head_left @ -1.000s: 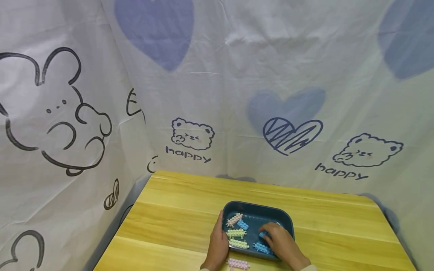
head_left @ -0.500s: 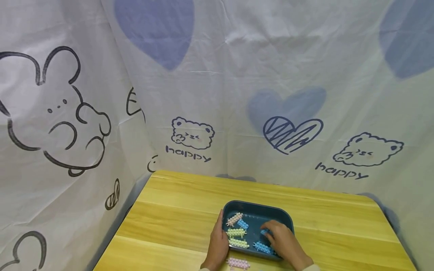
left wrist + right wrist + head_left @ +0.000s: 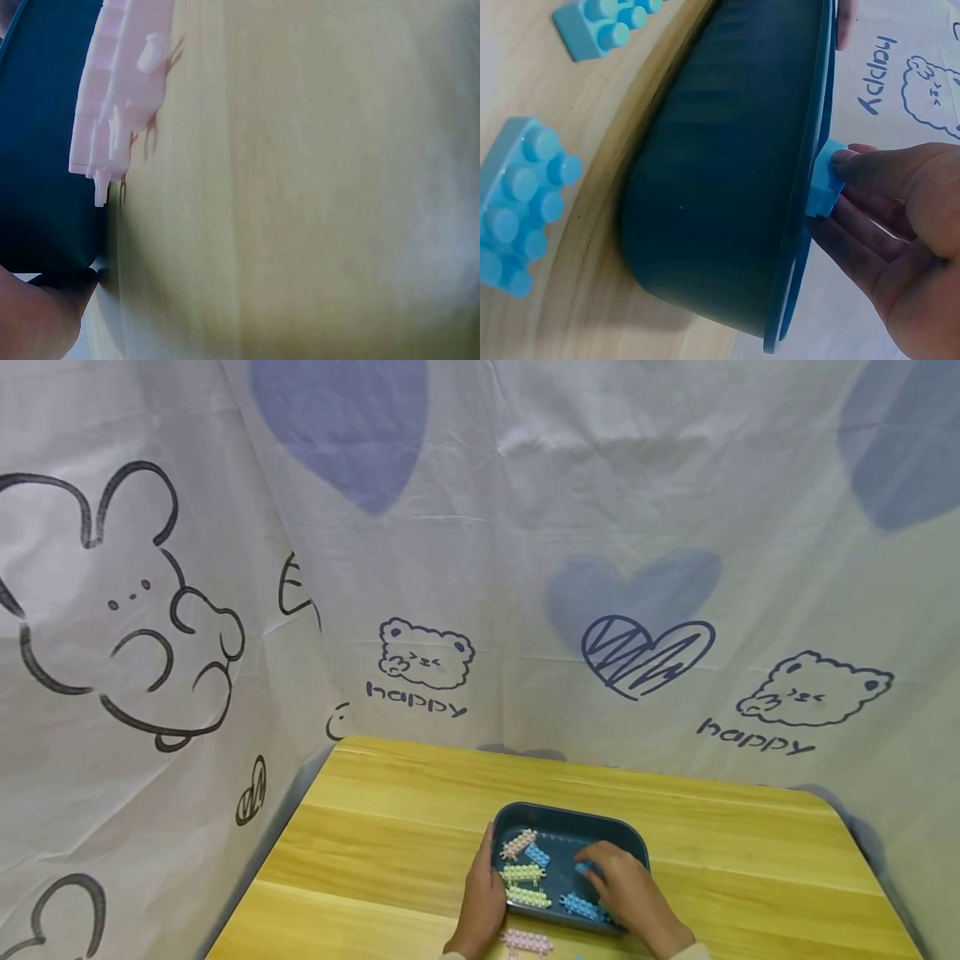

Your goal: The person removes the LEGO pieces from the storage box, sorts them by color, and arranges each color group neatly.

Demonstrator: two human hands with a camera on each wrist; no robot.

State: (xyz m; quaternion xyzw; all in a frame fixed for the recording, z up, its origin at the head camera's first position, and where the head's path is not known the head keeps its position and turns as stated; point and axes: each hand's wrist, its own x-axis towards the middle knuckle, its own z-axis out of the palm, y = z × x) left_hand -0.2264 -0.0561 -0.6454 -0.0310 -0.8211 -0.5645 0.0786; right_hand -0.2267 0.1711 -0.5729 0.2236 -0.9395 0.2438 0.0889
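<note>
Right hand (image 3: 630, 893) pinches a small blue plastic block (image 3: 826, 178) over a dark teal rounded plastic tray (image 3: 577, 812)

The block sits between thumb and fingertips, over the tray's right half, and seen from the side it is partly behind the rim. Its long axis is hard to judge, since fingers cover much of it. From those fingertips, the blue studded strip (image 3: 581, 907) in the tray lies toward the person, just beside the right hand and across from the left hand (image 3: 483, 897). That left hand rests its fairly straight fingers along the tray's left wall, nearest the two pale yellow studded strips (image 3: 522, 873) inside. Outside, on the yellow wood-grain bench (image 3: 405, 843), lies a pale pink studded strip (image 3: 527, 941) (two loose light-blue blocks (image 3: 525, 199) lie there too).
</note>
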